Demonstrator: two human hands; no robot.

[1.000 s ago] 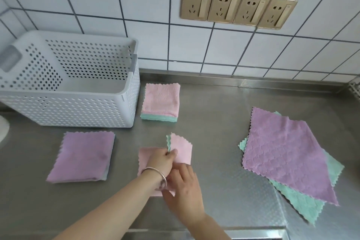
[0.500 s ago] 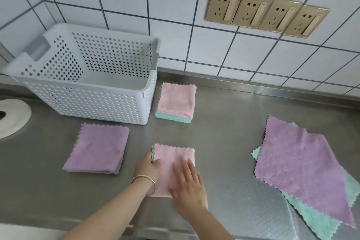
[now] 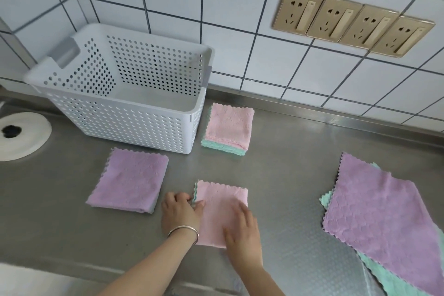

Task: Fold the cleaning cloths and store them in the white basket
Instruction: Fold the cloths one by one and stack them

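Basket (image 3: 115,115) is sitting empty; left hand (image 3: 179,215) is pinching, flat right hand (image 3: 242,233) pressing pink cloth (image 3: 222,206); 2 cloths (image 3: 374,209) are lying unfolded.

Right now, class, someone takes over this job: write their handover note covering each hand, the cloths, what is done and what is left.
Left hand: holds the pink cloth at its left edge.
Right hand: flat on that cloth, pressing.
Done: pink cloth folded; folded purple cloth and folded pink-and-green stack lie outside the white basket.
Left: fold the open purple cloth and the green cloth beneath, then basket everything.
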